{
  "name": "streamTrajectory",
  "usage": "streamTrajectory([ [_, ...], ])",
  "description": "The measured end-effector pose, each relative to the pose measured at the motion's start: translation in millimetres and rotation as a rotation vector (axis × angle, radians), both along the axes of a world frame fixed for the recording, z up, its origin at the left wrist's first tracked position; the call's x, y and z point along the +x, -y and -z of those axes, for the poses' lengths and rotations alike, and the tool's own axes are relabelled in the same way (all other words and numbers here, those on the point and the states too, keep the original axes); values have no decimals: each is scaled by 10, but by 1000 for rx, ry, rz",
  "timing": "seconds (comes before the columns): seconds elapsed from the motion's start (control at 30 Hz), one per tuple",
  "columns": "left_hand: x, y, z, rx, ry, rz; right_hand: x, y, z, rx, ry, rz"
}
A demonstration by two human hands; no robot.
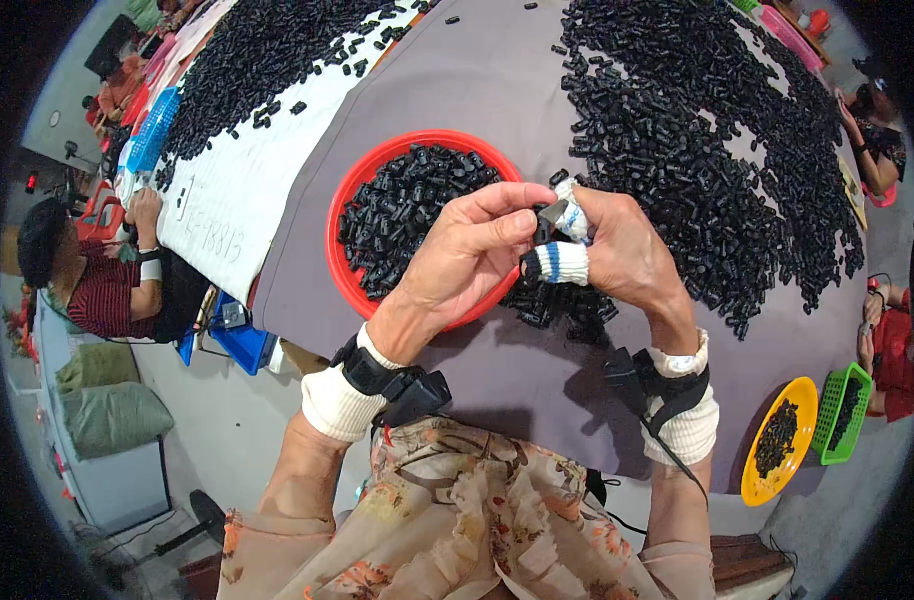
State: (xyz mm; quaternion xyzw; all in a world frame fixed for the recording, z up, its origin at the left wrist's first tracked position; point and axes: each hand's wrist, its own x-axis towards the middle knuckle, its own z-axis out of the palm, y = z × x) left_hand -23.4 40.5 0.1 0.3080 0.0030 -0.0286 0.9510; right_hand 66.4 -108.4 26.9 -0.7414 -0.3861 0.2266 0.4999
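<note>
My left hand [467,248] is raised over the right rim of a red basin [339,235] and pinches a small black plastic part [543,228] between thumb and fingertips. Close against it, my right hand [622,245] is closed around a small grey tool with a pointed, blade-like tip [553,211]; its handle is hidden in the fingers. White finger covers with blue stripes [563,264] wrap fingers of that hand. Many short black cylindrical parts [407,210] fill the basin. A loose heap of the same parts [577,310] lies under my right hand.
A broad pile of black parts [667,160] spreads over the grey tablecloth [447,70]; another pile [247,70] covers the white sheet at left. A yellow basin [802,425] and green basket [835,440] stand at lower right. Other people sit around the table's left and right sides.
</note>
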Motion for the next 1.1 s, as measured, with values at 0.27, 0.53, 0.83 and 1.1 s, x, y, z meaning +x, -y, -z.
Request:
streamTrajectory([
  [0.27,1,13,-13,26,-23,-31,10,-8,15,16,22,-35],
  [0.53,-32,9,-12,64,-34,-90,-21,-44,-35,12,48,-63],
  [0.83,-17,1,-8,115,-77,-126,-30,-71,39,24,53,-63],
  [1.1,-19,5,-16,-20,-46,-46,11,-35,-18,-27,113,-27],
])
